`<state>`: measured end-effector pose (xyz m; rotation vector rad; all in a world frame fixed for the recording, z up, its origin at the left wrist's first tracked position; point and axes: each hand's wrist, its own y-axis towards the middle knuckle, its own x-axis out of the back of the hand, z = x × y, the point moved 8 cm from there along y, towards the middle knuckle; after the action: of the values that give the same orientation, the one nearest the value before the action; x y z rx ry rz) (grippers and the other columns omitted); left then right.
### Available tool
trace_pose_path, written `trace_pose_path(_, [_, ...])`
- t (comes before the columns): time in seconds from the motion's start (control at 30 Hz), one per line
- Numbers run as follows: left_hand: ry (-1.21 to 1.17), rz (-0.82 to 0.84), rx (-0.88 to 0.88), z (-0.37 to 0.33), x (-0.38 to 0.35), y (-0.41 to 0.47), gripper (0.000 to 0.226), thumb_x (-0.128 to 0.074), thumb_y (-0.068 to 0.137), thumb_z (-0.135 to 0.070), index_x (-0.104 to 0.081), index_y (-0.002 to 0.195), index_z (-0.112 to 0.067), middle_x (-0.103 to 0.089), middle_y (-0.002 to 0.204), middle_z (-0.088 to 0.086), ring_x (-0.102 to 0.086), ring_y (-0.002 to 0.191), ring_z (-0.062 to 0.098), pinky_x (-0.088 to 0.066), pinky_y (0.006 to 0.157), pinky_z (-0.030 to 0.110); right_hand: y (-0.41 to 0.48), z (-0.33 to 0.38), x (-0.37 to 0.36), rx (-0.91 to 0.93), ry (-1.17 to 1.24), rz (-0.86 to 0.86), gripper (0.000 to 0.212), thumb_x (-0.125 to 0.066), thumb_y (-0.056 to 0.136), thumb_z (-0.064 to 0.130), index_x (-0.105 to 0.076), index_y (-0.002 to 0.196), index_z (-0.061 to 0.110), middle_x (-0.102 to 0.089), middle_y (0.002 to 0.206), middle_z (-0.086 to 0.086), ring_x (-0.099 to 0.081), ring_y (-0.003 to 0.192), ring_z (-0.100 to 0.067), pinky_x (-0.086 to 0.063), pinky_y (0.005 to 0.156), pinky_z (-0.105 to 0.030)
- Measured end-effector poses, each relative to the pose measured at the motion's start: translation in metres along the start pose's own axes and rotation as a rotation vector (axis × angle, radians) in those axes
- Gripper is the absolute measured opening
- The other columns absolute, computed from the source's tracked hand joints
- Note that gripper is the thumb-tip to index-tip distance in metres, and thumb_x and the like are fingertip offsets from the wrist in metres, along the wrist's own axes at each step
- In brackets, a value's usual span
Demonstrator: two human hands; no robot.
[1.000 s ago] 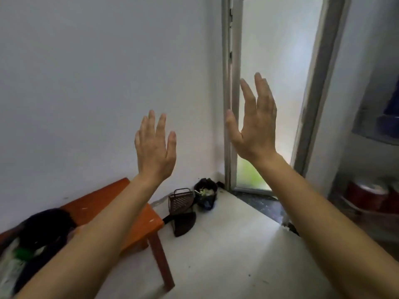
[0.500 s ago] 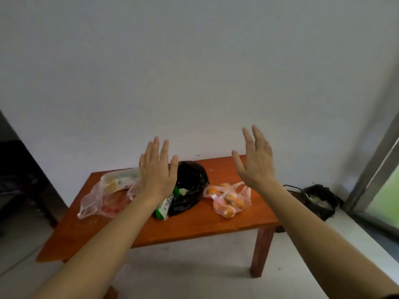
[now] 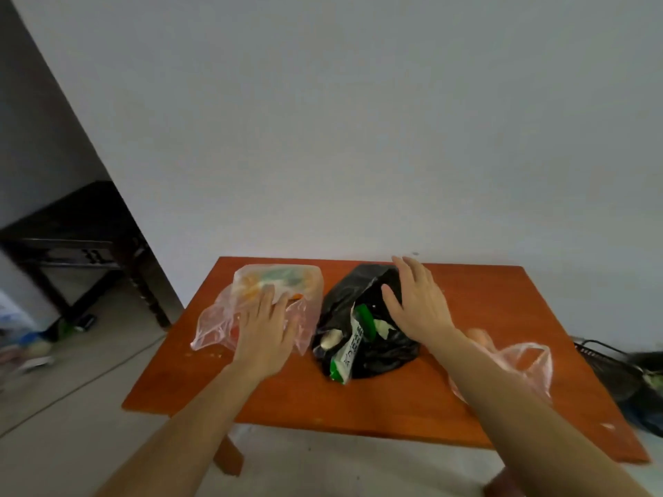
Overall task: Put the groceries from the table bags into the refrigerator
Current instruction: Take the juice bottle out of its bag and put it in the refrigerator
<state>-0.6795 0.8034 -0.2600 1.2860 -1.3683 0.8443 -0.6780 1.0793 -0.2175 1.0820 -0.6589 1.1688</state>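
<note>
Left hand (image 3: 265, 328) flat, fingers straight and slightly fanned, lying on the clear pinkish plastic bag of orange and green produce (image 3: 280, 281), probably to gather its loose mouth. Right hand (image 3: 416, 303) also spread, over the crumpled black plastic bag (image 3: 344, 292) just beside it; touching or hovering, I cannot tell. A green-and-white packet (image 3: 353, 347) pokes out below that palm. 1 more clear bag (image 3: 531, 364) sits behind the right forearm, all 3 on the orange wooden table (image 3: 502, 299). No refrigerator in sight, nothing lifted yet
</note>
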Motion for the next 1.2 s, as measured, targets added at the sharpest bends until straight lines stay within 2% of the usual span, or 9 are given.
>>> trace_pose_path(0.17, [0.006, 0.126, 0.045, 0.064, -0.022, 0.048, 0.049, -0.021, 0.105, -0.043, -0.035, 0.149, -0.025, -0.032, 0.159, 0.0, -0.033, 0.145, 0.022, -0.027, 0.117, 0.038, 0.091, 0.036, -0.089, 0.074, 0.105, 0.232, 0.052, -0.043, 0.104, 0.037, -0.036, 0.151, 0.018, -0.043, 0.148, -0.006, -0.046, 0.134, -0.026, -0.051, 0.096, -0.038])
trace_pose_path(0.27, [-0.012, 0.209, 0.115, 0.093, -0.028, 0.074, 0.045, -0.031, 0.108, -0.028, -0.033, 0.152, -0.022, -0.033, 0.157, -0.003, -0.032, 0.142, 0.013, -0.026, 0.113, 0.027, 0.144, 0.068, -0.132, 0.146, 0.177, 0.359, 0.037, -0.044, 0.104, 0.024, -0.055, 0.137, 0.013, -0.058, 0.133, -0.009, -0.057, 0.12, -0.028, -0.048, 0.095, -0.035])
trace_pose_path(0.5, [-0.103, 0.442, 0.179, 0.155, -0.094, 0.107, 0.047, -0.04, 0.104, -0.022, -0.034, 0.151, -0.019, -0.035, 0.154, -0.001, -0.038, 0.139, 0.017, -0.034, 0.113, 0.032, 0.185, 0.138, -0.253, 0.179, 0.279, 0.83, 0.035, -0.048, 0.097, 0.008, -0.073, 0.119, 0.02, -0.069, 0.122, 0.006, -0.064, 0.102, -0.011, -0.052, 0.092, -0.027])
trace_pose_path(0.67, [-0.155, 0.712, 0.123, 0.192, -0.153, 0.135, 0.044, -0.046, 0.095, -0.004, -0.046, 0.138, -0.015, -0.057, 0.113, -0.003, -0.057, 0.08, 0.009, -0.051, 0.066, 0.018, 0.16, 0.15, -0.336, 0.181, 0.161, 1.211, 0.037, -0.046, 0.096, 0.003, -0.074, 0.116, 0.016, -0.071, 0.112, 0.005, -0.06, 0.075, -0.005, -0.048, 0.064, -0.023])
trace_pose_path(0.73, [-0.136, 0.812, 0.105, 0.211, -0.178, 0.144, 0.042, -0.047, 0.093, -0.005, -0.047, 0.135, -0.013, -0.061, 0.119, 0.005, -0.061, 0.088, 0.014, -0.055, 0.072, 0.026, 0.154, 0.14, -0.364, 0.132, 0.058, 1.291, 0.031, -0.046, 0.094, 0.003, -0.071, 0.112, 0.009, -0.07, 0.106, -0.003, -0.058, 0.077, -0.015, -0.047, 0.066, -0.031])
trace_pose_path(0.9, [-0.03, 0.679, 0.024, 0.267, -0.176, 0.213, 0.041, -0.05, 0.095, -0.022, -0.049, 0.136, -0.018, -0.061, 0.13, 0.002, -0.063, 0.107, 0.018, -0.056, 0.084, 0.032, 0.201, 0.122, -0.382, -0.064, -0.1, 0.926, 0.039, -0.05, 0.092, 0.012, -0.054, 0.13, 0.019, -0.059, 0.13, -0.005, -0.058, 0.113, -0.022, -0.051, 0.095, -0.039])
trace_pose_path(1.0, [-0.077, 0.582, 0.085, 0.306, -0.165, 0.256, 0.033, -0.046, 0.099, -0.025, -0.05, 0.131, -0.017, -0.066, 0.095, -0.003, -0.065, 0.069, 0.009, -0.053, 0.051, 0.024, 0.242, 0.122, -0.37, -0.13, -0.183, 0.689, 0.045, -0.048, 0.094, 0.025, -0.047, 0.138, 0.018, -0.049, 0.143, -0.008, -0.048, 0.131, -0.028, -0.043, 0.107, -0.046])
trace_pose_path(1.1, [-0.159, 0.616, 0.152, 0.332, -0.171, 0.281, 0.027, -0.047, 0.102, -0.023, -0.056, 0.126, -0.016, -0.063, 0.087, -0.005, -0.062, 0.059, 0.005, -0.045, 0.04, 0.019, 0.262, 0.117, -0.366, -0.225, -0.176, 0.644, 0.047, -0.048, 0.095, 0.026, -0.043, 0.142, 0.018, -0.044, 0.147, -0.009, -0.044, 0.134, -0.029, -0.041, 0.109, -0.048])
trace_pose_path(1.2, [-0.278, 0.615, 0.193, 0.336, -0.176, 0.301, 0.026, -0.047, 0.099, -0.019, -0.059, 0.122, -0.02, -0.064, 0.097, -0.002, -0.063, 0.069, 0.01, -0.047, 0.051, 0.024, 0.266, 0.118, -0.378, -0.217, -0.178, 0.719, 0.056, -0.052, 0.092, 0.026, -0.037, 0.146, 0.023, -0.04, 0.15, -0.007, -0.039, 0.138, -0.028, -0.035, 0.114, -0.052])
